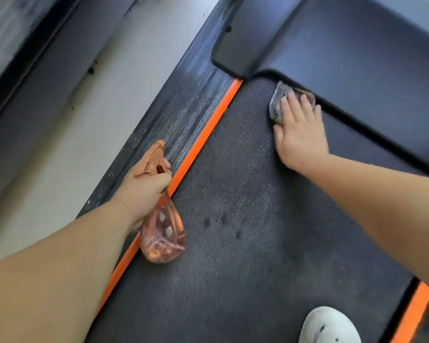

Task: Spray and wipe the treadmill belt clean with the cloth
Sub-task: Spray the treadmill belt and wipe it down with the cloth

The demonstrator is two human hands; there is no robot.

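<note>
The dark textured treadmill belt [245,206] fills the middle, edged by orange strips. My left hand [144,186] grips the neck of a clear orange spray bottle [162,236], which hangs over the belt's left edge with its nozzle pointing away from me. My right hand [299,134] lies flat with straight fingers on a grey cloth [278,100], pressing it onto the far end of the belt beside the motor cover. Most of the cloth is hidden under my fingers. A few dark wet spots [223,220] mark the belt near the bottle.
The black motor cover [344,45] rises at the belt's far end. A ribbed side rail [183,107] runs along the left, with grey floor [84,120] beyond. A white shoe [330,325] stands on the belt at the bottom right, near the right orange strip [416,315].
</note>
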